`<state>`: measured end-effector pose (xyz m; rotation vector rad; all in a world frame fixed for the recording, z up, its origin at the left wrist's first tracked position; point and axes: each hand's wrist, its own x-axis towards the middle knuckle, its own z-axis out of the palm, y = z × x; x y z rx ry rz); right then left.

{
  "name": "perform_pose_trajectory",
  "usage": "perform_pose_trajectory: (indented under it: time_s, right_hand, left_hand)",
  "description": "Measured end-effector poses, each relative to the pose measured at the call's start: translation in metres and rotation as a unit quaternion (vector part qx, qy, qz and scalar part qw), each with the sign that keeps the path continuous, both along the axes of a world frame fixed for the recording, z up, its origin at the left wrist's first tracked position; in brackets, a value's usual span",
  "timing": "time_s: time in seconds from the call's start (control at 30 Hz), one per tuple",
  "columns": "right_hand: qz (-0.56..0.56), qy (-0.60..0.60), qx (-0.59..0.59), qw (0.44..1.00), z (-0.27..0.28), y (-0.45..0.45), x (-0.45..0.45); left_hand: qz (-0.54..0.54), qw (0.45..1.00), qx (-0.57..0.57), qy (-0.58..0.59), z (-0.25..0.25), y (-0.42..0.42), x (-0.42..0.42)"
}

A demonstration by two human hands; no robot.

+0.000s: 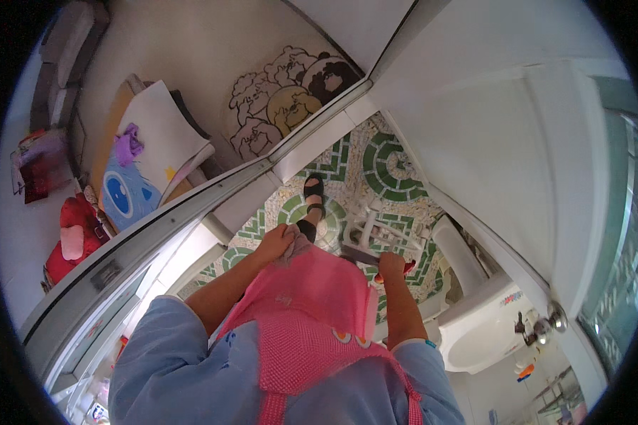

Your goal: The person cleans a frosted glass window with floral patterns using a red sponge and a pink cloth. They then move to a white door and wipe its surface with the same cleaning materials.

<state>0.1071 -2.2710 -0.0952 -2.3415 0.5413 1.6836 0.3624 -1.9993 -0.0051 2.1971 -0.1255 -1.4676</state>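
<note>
My left hand (276,241) is closed on a greyish-pink cloth (296,248), held beside the lower edge of the pink apron (313,281) that I wear. In my right hand (392,267) is a flat-bladed tool (362,255); its dark blade points left, and red shows at its handle end beyond my fist. What kind of tool it is, I cannot tell. Just past the blade, a white stool-like frame (375,228) stands on the patterned floor. One foot in a black sandal (313,187) shows ahead of me.
A raised door sill (319,146) and sliding-door track (207,191) cross the left side. Beyond lies an animal-patterned mat (287,106). On the right are a white door (484,159) with a round knob (555,317) and a washbasin (476,342). Green-and-stone tiling (388,167) covers the floor.
</note>
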Motion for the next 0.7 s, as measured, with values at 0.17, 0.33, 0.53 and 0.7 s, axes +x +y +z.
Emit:
perform_pose_trajectory:
  time_s: [0.17,0.33,0.53,0.7]
  right_hand:
    - [-0.032,0.051,0.008,0.998,-0.075,0.016,-0.057]
    - [0.031,0.035,0.022,0.999,-0.141,0.047,-0.114]
    - [0.092,0.174,0.106,0.975,-0.211,0.091,-0.179]
    - [0.083,0.175,0.136,0.972,-0.256,0.119,-0.232]
  left_hand:
    - [-0.066,0.997,-0.008,-0.023,-0.062,0.019,-0.038]
    - [-0.001,0.999,-0.01,0.046,-0.111,0.046,-0.087]
    - [0.009,0.995,0.021,0.102,-0.139,0.056,-0.118]
    - [-0.004,0.986,0.044,0.161,-0.154,0.06,-0.121]
